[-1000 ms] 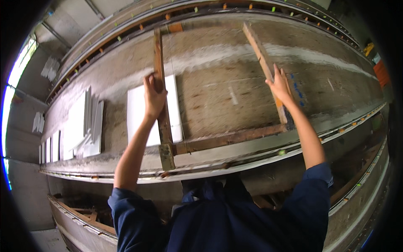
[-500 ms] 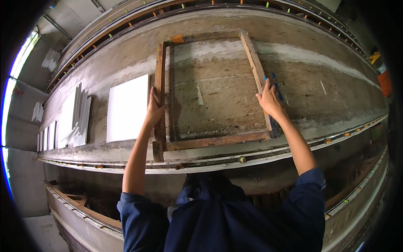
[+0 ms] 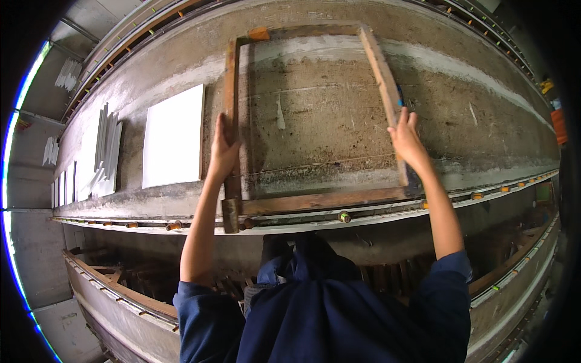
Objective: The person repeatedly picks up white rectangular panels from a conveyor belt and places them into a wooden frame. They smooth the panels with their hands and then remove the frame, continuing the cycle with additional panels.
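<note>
Closest to me are my dark blue shirt (image 3: 315, 314) and its sleeves, which end near my elbows, leaving my forearms bare. Past my waist runs the pale rail (image 3: 290, 224) on the near edge of the long table (image 3: 451, 151), dotted with small pegs (image 3: 344, 216). The wooden frame (image 3: 327, 200) is over the table straight in front of me, its near bar just beyond the rail and its near left corner reaching out over it; I can't tell whether it rests flat or sits slightly raised. My left hand (image 3: 224, 151) grasps the left bar, fingers along the outer side and thumb across to the inner. My right hand (image 3: 408, 139) grasps the right bar, thumb over the wood and fingers stretched along the outside. Left of the frame, apart from it, lies a white board (image 3: 174, 136), and farther left a pile of white sheets (image 3: 101, 154). At the frame's far left corner sits an orange piece (image 3: 259, 33). Beyond the table, another rail (image 3: 136, 39) curves past with more pegs.
</note>
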### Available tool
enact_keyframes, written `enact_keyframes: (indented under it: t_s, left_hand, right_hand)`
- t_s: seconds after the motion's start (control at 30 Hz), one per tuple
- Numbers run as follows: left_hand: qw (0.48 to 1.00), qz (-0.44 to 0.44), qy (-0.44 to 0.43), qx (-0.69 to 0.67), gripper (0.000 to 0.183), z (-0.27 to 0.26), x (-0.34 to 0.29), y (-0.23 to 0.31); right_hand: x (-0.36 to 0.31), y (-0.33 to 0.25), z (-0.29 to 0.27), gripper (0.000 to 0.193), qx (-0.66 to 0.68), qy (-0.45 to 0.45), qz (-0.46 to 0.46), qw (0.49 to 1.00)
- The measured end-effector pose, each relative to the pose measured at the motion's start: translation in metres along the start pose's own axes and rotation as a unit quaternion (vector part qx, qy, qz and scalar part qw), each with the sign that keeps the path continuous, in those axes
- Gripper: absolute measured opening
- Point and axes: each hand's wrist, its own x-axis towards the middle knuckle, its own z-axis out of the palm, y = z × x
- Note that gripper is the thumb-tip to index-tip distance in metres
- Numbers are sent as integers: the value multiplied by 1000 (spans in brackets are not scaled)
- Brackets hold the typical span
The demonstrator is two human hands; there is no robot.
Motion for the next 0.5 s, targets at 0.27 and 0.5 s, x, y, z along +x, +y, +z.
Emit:
enact_keyframes:
  t_s: [0.27,0.5]
  left_hand:
    - [1000,1,-2,16,80,8,-1,4]
    - [979,19,13,203,79,11,-7,24]
  right_hand:
    - [-1,19,4,63,-45,29,-23,998]
    - [-4,17,8,61,-77,76,-65,992]
